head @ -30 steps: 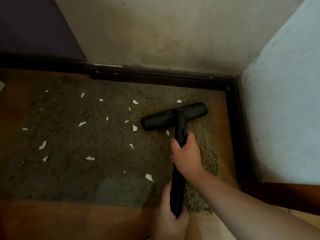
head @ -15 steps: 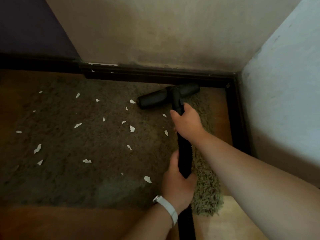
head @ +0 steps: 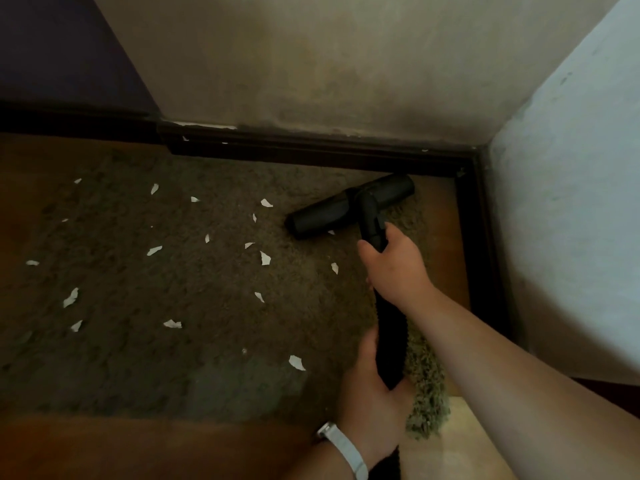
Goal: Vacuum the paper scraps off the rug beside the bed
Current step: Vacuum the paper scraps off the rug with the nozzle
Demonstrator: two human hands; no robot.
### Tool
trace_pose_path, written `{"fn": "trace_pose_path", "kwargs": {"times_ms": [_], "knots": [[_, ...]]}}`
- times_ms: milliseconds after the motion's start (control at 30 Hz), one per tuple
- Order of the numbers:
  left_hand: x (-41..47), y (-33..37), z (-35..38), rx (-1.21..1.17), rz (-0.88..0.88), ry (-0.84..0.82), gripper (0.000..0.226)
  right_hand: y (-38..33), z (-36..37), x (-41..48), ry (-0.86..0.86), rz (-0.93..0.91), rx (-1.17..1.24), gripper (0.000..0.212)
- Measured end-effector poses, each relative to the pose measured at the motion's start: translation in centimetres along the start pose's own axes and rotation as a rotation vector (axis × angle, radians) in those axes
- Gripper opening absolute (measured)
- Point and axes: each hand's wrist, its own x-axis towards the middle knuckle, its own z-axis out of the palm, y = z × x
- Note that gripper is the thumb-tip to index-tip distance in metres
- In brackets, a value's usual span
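The vacuum head [head: 325,213] is set at the far right corner of the rug [head: 173,341], with paper scraps [head: 265,258] scattered across the rug leftward. Its black tube [head: 391,341] is gripped by the right hand [head: 398,268] near the head and the left hand [head: 372,389] at the rug's near edge.

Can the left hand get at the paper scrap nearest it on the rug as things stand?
Probably yes. The paper scrap lies on bare rug right beside the left hand with nothing between them, though that hand grips the vacuum hose and would have to let go first.
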Motion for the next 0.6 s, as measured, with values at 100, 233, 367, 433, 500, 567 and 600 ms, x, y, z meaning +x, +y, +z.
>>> {"fn": "trace_pose_path", "kwargs": {"times_ms": [100, 233, 367, 433, 500, 567, 600], "knots": [[0.4, 0.4, -0.9, -0.015, 0.034, 0.055, 0.069, -1.2, 1.0, 1.1, -0.01, -0.009, 0.0, 0.01], [1.2, 0.9, -1.5, -0.001, 0.073, 0.106, 0.068, -2.3, 1.1, 2.4, -0.04, 0.008, 0.027, 0.014], [0.6, 0.4, -1.2, 0.0, 0.019, 0.061, 0.066, -1.3, 1.0, 1.2, -0.037, 0.0, 0.031, 0.011], [0.0, -0.1, -0.8, 0.009, -0.019, 0.032, 0.067, -0.4, 1.0, 0.2, -0.028, 0.0, 0.028, 0.012], [-0.5, -0.6, -0.6, 0.027, -0.048, 0.003, 0.071, 0.3, 0.9, -0.7, -0.022, 0.001, 0.026, 0.011], [-0.8, -1.1, -0.4, 0.06, -0.059, -0.008, 0.076, 0.8, 0.8, -1.4, -0.019, 0.009, 0.018, 0.01], [-1.0, -1.1, -0.3, 0.072, -0.063, -0.005, 0.079, 1.0, 0.8, -1.6, -0.017, 0.012, 0.02, 0.01]]}}
